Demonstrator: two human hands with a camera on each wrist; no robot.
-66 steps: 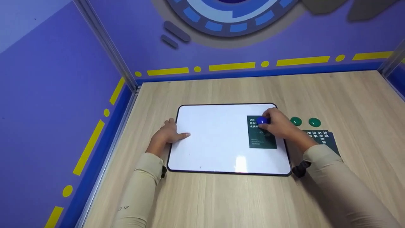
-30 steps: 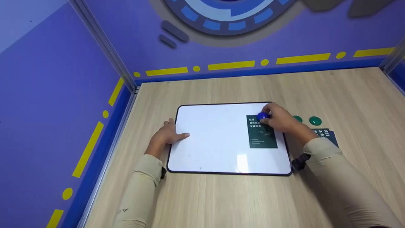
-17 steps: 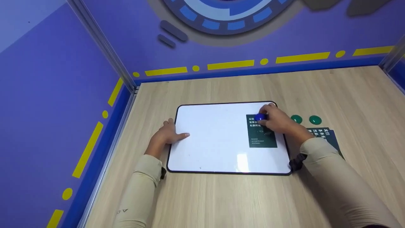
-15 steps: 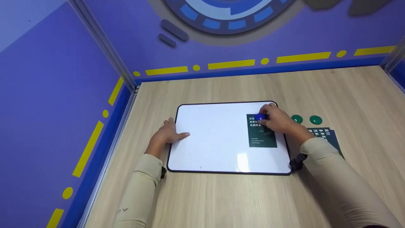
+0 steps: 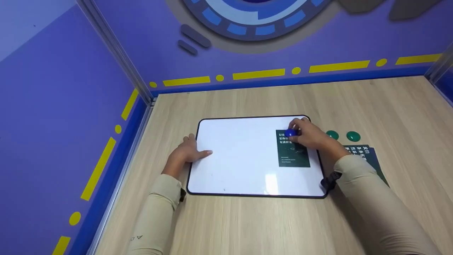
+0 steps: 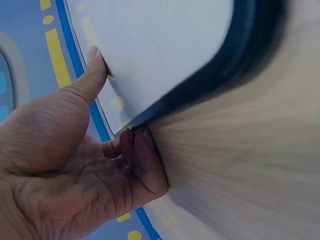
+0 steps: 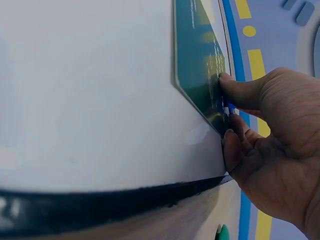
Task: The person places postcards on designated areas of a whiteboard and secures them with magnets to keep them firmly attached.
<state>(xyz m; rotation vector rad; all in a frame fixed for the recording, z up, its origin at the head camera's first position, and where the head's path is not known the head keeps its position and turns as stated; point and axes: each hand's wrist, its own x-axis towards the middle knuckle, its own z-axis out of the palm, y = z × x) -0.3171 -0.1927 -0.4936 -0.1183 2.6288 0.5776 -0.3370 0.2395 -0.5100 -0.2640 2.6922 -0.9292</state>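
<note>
A whiteboard (image 5: pixel 233 159) with a black rim lies flat on the wooden table. My left hand (image 5: pixel 185 149) grips its left edge, the thumb over the white face and the fingers curled against the rim, as the left wrist view (image 6: pixel 75 155) also shows. Near the board's right side lies a dark green card (image 5: pixel 293 156) with white writing. Over the card's top part, my right hand (image 5: pixel 307 134) pinches a round blue magnet (image 5: pixel 290 132) between thumb and fingers. In the right wrist view the hand (image 7: pixel 280 135) hides most of the magnet.
Two round green magnets (image 5: pixel 353 136) rest on the table right of the board. Below them, more green cards (image 5: pixel 375 159) are partly covered by the right forearm. A purple-blue wall (image 5: pixel 247 60) stands behind the table, another (image 5: pixel 63 124) at its left.
My right hand and the blue magnet have shifted slightly up the card, then a little to the left. My left hand keeps its hold on the board, which stays in place.
</note>
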